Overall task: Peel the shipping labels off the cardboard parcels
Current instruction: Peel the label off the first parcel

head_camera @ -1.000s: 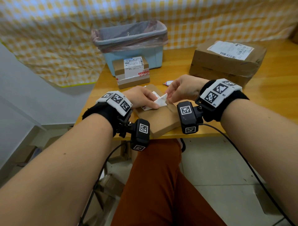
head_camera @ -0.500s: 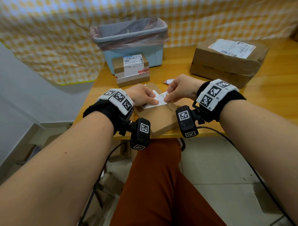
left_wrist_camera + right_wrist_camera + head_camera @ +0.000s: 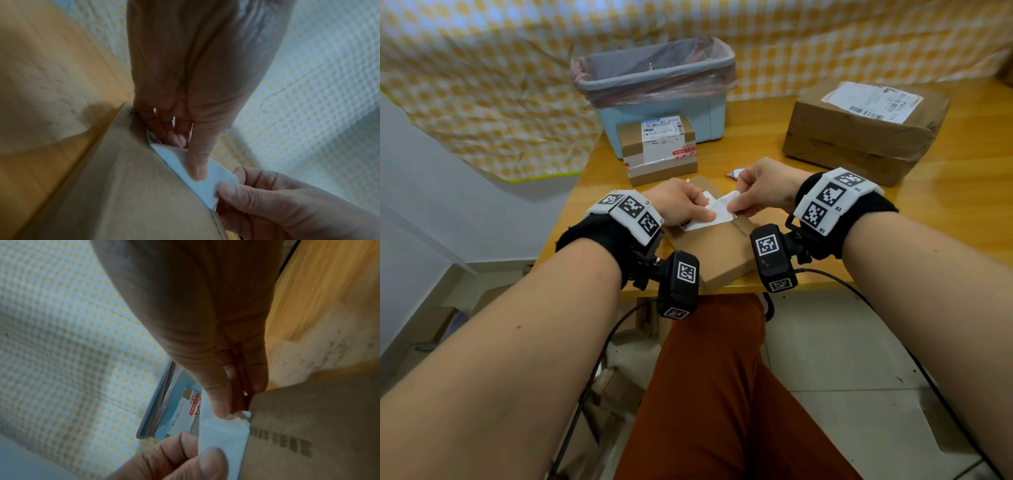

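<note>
- Head view: the flat cardboard parcel [image 3: 717,253] lies at the near edge of the wooden table [image 3: 945,212], straight in front of the person, its long axis running from the near right corner away to the far left.
- The white shipping label [image 3: 717,214] sits on the far half of that parcel, between the 2 hands; its right part is lifted and folded back toward the left, its left part seems to be stuck down.
- The right hand [image 3: 763,190] pinches the raised right edge of the label between thumb and fingers; the right wrist view shows the thumb [image 3: 218,395] on the curled corner.
- The left hand [image 3: 681,205] has its fingers curled over the label's left part, and in the left wrist view its thumb [image 3: 198,160] presses the white sheet just beside the peel line, so it holds label and parcel down.
- The relation that matters: the stuck part lies to the left of the right hand, so I judge the pull should run right to left, low and across the parcel's top.
- Both hands touch the label; the right is the one placed to pull.
- 2 more parcels wait farther back with labels on: a small taped box [image 3: 657,149] before the lined blue bin [image 3: 654,85], and a large brown parcel [image 3: 866,133] at the far right.
</note>
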